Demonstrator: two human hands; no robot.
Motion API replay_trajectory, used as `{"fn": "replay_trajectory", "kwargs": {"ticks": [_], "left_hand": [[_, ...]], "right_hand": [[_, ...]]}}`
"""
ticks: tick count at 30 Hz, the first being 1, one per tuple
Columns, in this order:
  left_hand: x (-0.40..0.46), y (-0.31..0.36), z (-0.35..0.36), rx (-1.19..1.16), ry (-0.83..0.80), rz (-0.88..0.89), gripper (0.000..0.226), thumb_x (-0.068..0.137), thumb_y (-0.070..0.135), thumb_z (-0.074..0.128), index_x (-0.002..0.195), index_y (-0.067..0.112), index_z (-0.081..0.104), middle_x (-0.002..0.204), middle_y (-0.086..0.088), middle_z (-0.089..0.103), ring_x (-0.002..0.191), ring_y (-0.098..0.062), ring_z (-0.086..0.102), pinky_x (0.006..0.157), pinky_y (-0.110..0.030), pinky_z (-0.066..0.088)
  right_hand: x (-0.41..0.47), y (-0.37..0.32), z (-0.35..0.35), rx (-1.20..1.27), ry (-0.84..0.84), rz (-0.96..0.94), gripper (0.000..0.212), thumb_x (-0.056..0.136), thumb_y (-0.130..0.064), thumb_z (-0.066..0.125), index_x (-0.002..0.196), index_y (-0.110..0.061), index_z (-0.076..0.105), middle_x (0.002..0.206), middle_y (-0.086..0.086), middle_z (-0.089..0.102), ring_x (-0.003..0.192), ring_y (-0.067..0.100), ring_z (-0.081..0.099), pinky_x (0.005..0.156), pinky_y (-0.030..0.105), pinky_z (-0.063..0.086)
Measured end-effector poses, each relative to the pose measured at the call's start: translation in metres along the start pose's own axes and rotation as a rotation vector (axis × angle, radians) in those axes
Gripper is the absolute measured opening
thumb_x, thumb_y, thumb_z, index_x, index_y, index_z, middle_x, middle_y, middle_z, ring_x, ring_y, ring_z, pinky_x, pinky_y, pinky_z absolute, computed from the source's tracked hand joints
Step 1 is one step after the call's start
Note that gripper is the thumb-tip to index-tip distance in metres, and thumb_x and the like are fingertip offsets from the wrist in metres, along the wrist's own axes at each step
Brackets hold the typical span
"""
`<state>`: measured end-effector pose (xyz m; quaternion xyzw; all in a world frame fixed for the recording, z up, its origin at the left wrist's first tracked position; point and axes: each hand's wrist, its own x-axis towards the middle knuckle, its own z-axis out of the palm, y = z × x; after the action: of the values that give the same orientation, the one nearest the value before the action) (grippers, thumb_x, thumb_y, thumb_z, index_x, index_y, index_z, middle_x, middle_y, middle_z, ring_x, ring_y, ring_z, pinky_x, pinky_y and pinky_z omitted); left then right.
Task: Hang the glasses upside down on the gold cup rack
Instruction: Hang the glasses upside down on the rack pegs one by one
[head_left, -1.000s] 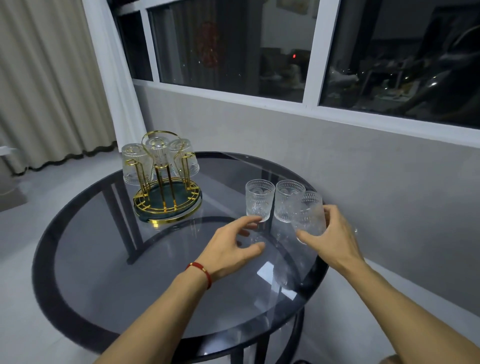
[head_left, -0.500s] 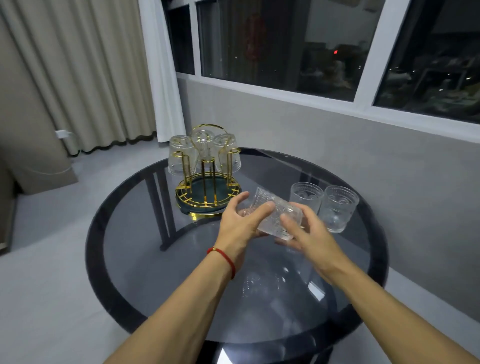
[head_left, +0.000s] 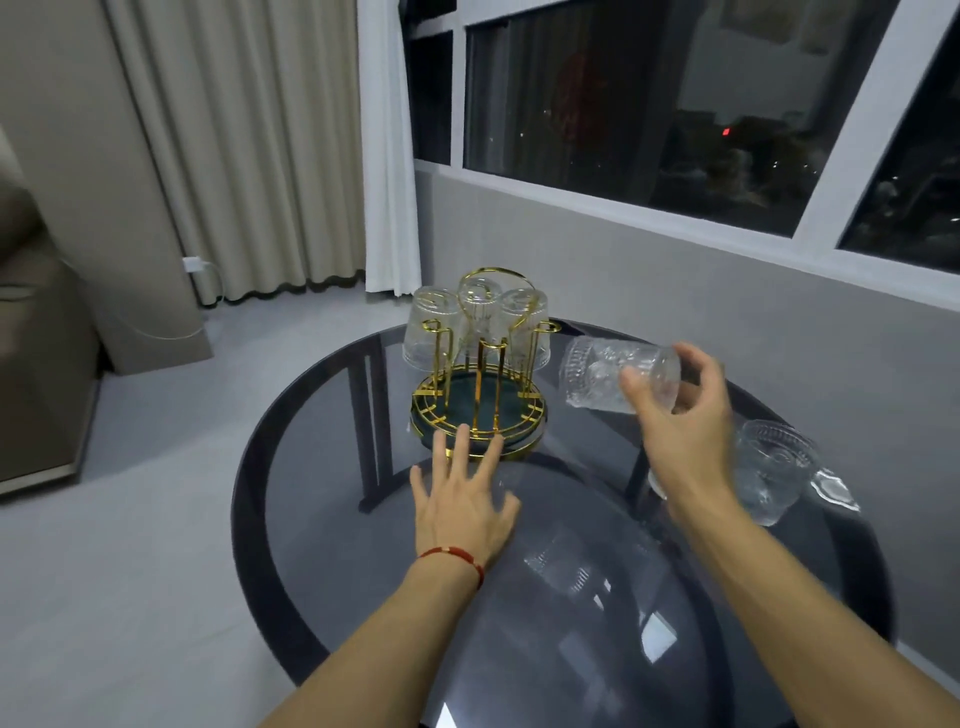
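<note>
The gold cup rack stands on the far left part of the round dark glass table, with three clear glasses hung upside down on its back pegs. My right hand holds a patterned clear glass on its side, mouth toward the rack, just right of it and above the table. My left hand lies flat and open on the table, fingertips touching the rack's front rim. Two more glasses stand on the table to the right, partly hidden by my right wrist.
A grey wall with a dark window runs behind the table. Curtains hang at the back left, and a sofa edge stands at the far left. The table's near half shows only reflections.
My left hand has let go of the glass and dropped to the rack's base. My right hand has carried the glass up toward the rack. The view has shifted to the left.
</note>
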<state>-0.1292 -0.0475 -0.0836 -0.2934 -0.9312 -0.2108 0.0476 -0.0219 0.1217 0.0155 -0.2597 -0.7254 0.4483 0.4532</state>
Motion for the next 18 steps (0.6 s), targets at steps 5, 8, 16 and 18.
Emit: {"fn": "replay_trajectory", "kwargs": {"ticks": [5, 8, 16, 18], "left_hand": [[0.001, 0.002, 0.011, 0.016, -0.008, -0.003, 0.073, 0.097, 0.052, 0.037, 0.160, 0.039, 0.005, 0.172, -0.003, -0.006, 0.157, -0.025, -0.006, 0.125, -0.059, 0.003], [0.002, 0.001, 0.013, 0.018, -0.002, -0.003, 0.074, 0.096, 0.051, 0.036, 0.161, 0.038, 0.004, 0.172, -0.004, -0.006, 0.157, -0.025, -0.003, 0.124, -0.060, 0.004], [0.003, 0.001, 0.016, 0.028, 0.009, 0.000, 0.074, 0.095, 0.050, 0.034, 0.161, 0.036, 0.003, 0.172, -0.006, -0.006, 0.157, -0.027, -0.002, 0.124, -0.062, 0.005], [0.003, 0.001, 0.017, 0.030, 0.006, 0.003, 0.074, 0.095, 0.050, 0.034, 0.160, 0.036, 0.002, 0.172, -0.006, -0.006, 0.157, -0.027, -0.002, 0.124, -0.062, 0.005]], "right_hand": [[0.037, -0.022, 0.025, -0.052, -0.013, -0.028, 0.067, 0.083, -0.062, 0.075, 0.144, -0.044, 0.054, 0.150, -0.005, 0.060, 0.136, 0.020, 0.055, 0.109, 0.050, 0.052], [0.050, -0.031, 0.040, -0.066, -0.061, -0.063, 0.070, 0.087, -0.055, 0.075, 0.151, -0.038, 0.052, 0.157, -0.007, 0.054, 0.143, 0.018, 0.049, 0.115, 0.053, 0.047], [0.075, -0.039, 0.068, -0.227, -0.175, -0.057, 0.088, 0.075, -0.053, 0.087, 0.148, -0.027, 0.045, 0.144, 0.008, 0.058, 0.128, 0.029, 0.058, 0.102, 0.046, 0.055], [0.076, -0.039, 0.074, -0.279, -0.223, -0.081, 0.088, 0.074, -0.053, 0.087, 0.147, -0.027, 0.046, 0.143, 0.007, 0.059, 0.127, 0.028, 0.059, 0.103, 0.048, 0.056]]}}
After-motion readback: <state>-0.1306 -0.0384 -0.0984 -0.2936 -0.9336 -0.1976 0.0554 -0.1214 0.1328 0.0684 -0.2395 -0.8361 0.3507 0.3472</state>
